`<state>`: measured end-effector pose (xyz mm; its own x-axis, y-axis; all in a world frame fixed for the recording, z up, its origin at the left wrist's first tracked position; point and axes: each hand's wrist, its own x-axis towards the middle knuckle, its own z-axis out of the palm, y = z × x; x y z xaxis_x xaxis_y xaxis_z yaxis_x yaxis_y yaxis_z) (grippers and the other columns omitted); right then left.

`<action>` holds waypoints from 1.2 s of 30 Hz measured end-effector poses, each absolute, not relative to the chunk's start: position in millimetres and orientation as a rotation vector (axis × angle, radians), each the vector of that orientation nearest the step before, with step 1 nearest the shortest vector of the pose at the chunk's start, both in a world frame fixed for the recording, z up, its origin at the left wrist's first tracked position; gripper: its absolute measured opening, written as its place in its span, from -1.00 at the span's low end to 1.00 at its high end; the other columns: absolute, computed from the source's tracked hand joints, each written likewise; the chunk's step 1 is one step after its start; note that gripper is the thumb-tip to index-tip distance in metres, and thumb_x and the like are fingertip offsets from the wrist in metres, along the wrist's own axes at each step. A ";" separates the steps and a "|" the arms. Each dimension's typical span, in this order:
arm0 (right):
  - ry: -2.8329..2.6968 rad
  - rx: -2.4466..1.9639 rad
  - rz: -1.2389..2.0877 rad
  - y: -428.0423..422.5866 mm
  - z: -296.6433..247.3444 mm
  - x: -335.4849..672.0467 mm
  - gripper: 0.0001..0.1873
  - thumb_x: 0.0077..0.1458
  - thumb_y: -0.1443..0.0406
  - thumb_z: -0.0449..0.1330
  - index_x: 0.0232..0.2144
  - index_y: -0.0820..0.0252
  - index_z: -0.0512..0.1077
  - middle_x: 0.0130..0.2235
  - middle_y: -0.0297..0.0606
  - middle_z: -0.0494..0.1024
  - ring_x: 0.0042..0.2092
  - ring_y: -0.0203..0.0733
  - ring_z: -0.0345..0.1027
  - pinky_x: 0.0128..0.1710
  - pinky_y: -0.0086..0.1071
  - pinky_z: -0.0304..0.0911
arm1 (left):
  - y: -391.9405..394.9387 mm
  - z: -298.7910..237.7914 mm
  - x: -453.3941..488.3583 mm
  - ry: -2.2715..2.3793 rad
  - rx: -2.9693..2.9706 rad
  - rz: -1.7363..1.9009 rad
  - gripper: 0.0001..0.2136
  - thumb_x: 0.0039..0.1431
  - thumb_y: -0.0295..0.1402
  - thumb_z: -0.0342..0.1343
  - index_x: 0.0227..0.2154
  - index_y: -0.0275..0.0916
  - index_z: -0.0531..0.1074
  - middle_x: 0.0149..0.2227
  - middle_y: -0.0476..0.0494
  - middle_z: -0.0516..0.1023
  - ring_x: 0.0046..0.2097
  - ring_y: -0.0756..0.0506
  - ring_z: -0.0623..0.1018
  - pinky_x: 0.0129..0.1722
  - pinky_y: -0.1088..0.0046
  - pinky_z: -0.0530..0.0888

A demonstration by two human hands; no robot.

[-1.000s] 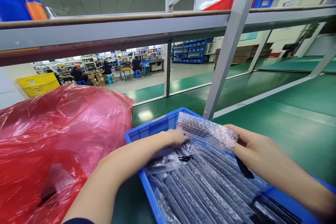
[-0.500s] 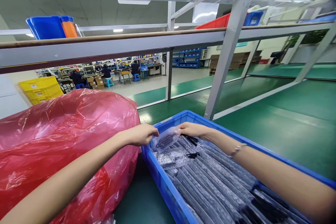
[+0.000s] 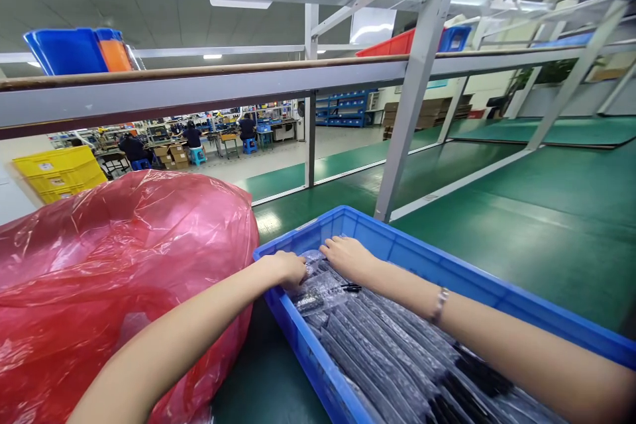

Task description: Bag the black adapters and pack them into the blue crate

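A blue plastic crate (image 3: 325, 371) holds rows of long clear plastic bags (image 3: 377, 338) with dark contents. My left hand (image 3: 291, 269) reaches over the crate's left rim into its far corner, fingers closed on the edge of a clear plastic bag (image 3: 313, 257). Across from it, my right hand (image 3: 346, 257) is bent downward with curled fingers at the same bag's other side; its fingertips are partly hidden. Another bag with black cable-like ends (image 3: 318, 291) lies just nearer to me. A bracelet circles my right wrist.
Left of the crate bulges a large red plastic bag (image 3: 124, 265). A metal rack post (image 3: 412, 93) rises behind the crate, under a shelf (image 3: 209, 94) carrying a blue bin (image 3: 67, 52). Yellow crates (image 3: 59, 172) stand farther left. Seated people (image 3: 132, 147) are in the distance.
The clear bag between my hands has gone lower into the crate's far corner. My left hand has moved slightly right and down; my right hand has shifted left. The view has turned slightly right.
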<state>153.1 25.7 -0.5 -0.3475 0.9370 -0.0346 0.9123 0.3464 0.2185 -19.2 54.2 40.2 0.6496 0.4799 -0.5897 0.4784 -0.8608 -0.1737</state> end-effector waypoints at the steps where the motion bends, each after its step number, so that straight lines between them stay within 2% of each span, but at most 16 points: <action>1: 2.443 1.680 0.253 13.8 2.8 159.3 -0.80 0.32 0.48 0.10 -0.07 0.35 0.48 -0.08 -0.14 0.54 0.00 -0.10 0.43 0.02 -0.14 0.36 | 55.6 40.3 -18.6 -0.827 -2.830 1.054 -0.76 0.31 -0.34 0.14 -0.02 -0.27 0.54 0.11 -0.27 0.49 0.08 -0.23 0.52 -0.03 0.12 0.55; 4: 2.414 1.688 0.250 -22.4 12.2 179.6 -0.81 0.34 0.45 0.07 -0.14 0.31 0.49 -0.17 -0.16 0.55 -0.08 -0.04 0.46 -0.11 -0.15 0.37 | 60.9 36.4 -13.2 -0.846 -2.763 1.158 -0.76 0.29 -0.30 0.19 -0.09 -0.35 0.55 -0.01 -0.29 0.56 -0.01 -0.19 0.57 -0.03 0.16 0.56; 9: 2.330 1.857 0.182 -59.3 16.9 208.2 -0.69 0.44 0.32 -0.07 -0.16 0.23 0.47 -0.19 -0.15 0.57 -0.11 0.06 0.51 -0.30 -0.16 0.27 | 66.2 22.8 2.6 -0.860 -2.697 1.284 -0.73 0.22 -0.27 0.27 -0.14 -0.39 0.55 0.14 -0.37 0.47 -0.02 -0.18 0.58 -0.06 0.24 0.56; 12: 2.318 1.942 0.096 -62.2 18.0 225.0 -0.66 0.46 0.25 -0.09 -0.15 0.15 0.48 -0.18 -0.25 0.59 -0.13 0.02 0.53 -0.35 -0.20 0.20 | 59.6 29.2 7.3 -0.852 -2.701 1.285 -0.72 0.20 -0.27 0.27 -0.15 -0.42 0.56 0.00 -0.38 0.56 -0.09 -0.21 0.60 -0.13 0.23 0.56; 15: 2.326 2.047 0.031 -58.8 25.3 243.5 -0.68 0.45 0.19 -0.07 -0.12 0.04 0.48 -0.15 -0.37 0.61 -0.09 -0.04 0.53 -0.30 -0.23 0.20 | 40.4 48.9 6.3 -0.777 -2.805 1.171 -0.70 0.30 -0.25 0.14 -0.12 -0.43 0.56 -0.09 -0.40 0.59 -0.14 -0.25 0.58 -0.20 0.24 0.50; 18: 2.338 2.136 -0.004 -57.6 35.5 257.4 -0.68 0.45 0.16 -0.07 -0.08 -0.01 0.47 -0.12 -0.42 0.61 -0.06 -0.07 0.51 -0.26 -0.24 0.20 | 14.5 68.2 4.2 -0.564 -3.003 1.085 -0.71 0.40 -0.34 -0.05 -0.10 -0.33 0.56 -0.10 -0.29 0.61 -0.18 -0.14 0.53 -0.21 0.36 0.41; 21: 2.361 2.162 -0.047 -60.7 41.2 261.2 -0.70 0.43 0.15 -0.05 -0.11 -0.03 0.48 -0.14 -0.45 0.61 -0.09 -0.08 0.50 -0.29 -0.26 0.17 | -7.0 75.7 6.5 -0.387 -3.138 1.171 -0.73 0.39 -0.43 -0.08 -0.11 -0.30 0.55 -0.17 -0.16 0.62 -0.30 -0.02 0.44 -0.27 0.48 0.35; 23: 2.394 2.153 -0.071 -63.1 41.7 259.4 -0.70 0.42 0.13 -0.04 -0.13 -0.05 0.49 -0.18 -0.47 0.61 -0.12 -0.10 0.50 -0.31 -0.27 0.14 | -16.4 73.4 11.1 -0.353 -3.167 1.247 -0.73 0.40 -0.42 -0.08 -0.11 -0.33 0.54 -0.18 -0.18 0.62 -0.34 -0.01 0.41 -0.29 0.50 0.34; 26: 2.448 2.134 -0.099 -64.9 40.1 255.9 -0.70 0.41 0.12 -0.03 -0.12 -0.06 0.50 -0.23 -0.46 0.61 -0.15 -0.12 0.50 -0.33 -0.28 0.11 | -26.0 63.8 20.1 -0.354 -3.165 1.357 -0.68 0.43 -0.36 -0.13 -0.14 -0.37 0.53 -0.16 -0.27 0.62 -0.30 -0.06 0.46 -0.23 0.46 0.37; 28: 2.463 2.133 -0.113 -65.3 39.3 255.1 -0.69 0.41 0.13 -0.03 -0.11 -0.05 0.51 -0.25 -0.43 0.60 -0.17 -0.14 0.49 -0.33 -0.29 0.10 | -31.2 57.2 25.4 -0.360 -3.155 1.461 -0.62 0.43 -0.32 -0.19 -0.12 -0.38 0.53 -0.09 -0.32 0.61 -0.17 -0.13 0.53 -0.13 0.42 0.41; 31: 2.466 2.142 -0.127 -65.8 40.4 255.8 -0.70 0.40 0.15 -0.02 -0.12 -0.04 0.52 -0.27 -0.41 0.60 -0.20 -0.15 0.48 -0.34 -0.30 0.09 | -36.7 51.7 29.6 -0.406 -3.133 1.575 -0.56 0.41 -0.30 -0.24 0.03 -0.42 0.47 0.04 -0.41 0.55 0.03 -0.26 0.55 -0.03 0.32 0.44; 34: 2.467 2.164 -0.140 -66.5 43.8 256.8 -0.70 0.40 0.14 -0.01 -0.13 -0.04 0.53 -0.28 -0.43 0.60 -0.20 -0.16 0.47 -0.34 -0.32 0.08 | -38.5 51.8 29.4 -0.524 -3.115 1.604 -0.46 0.36 -0.24 -0.26 0.20 -0.53 0.31 0.09 -0.55 0.49 0.03 -0.35 0.57 -0.10 0.23 0.50; 36: 2.467 2.182 -0.152 -66.8 46.0 257.3 -0.70 0.40 0.15 -0.01 -0.14 -0.04 0.53 -0.29 -0.44 0.60 -0.21 -0.17 0.47 -0.34 -0.32 0.08 | -38.3 53.4 28.0 -0.546 -3.127 1.608 -0.43 0.34 -0.24 -0.28 0.23 -0.56 0.27 0.16 -0.60 0.41 0.03 -0.37 0.58 -0.05 0.20 0.50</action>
<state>257.3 -66.8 46.0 -0.1170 0.9916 0.0551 0.9774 0.1248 -0.1708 28.0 -38.3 53.4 0.5640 0.0750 -0.8224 0.4413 -0.8691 0.2233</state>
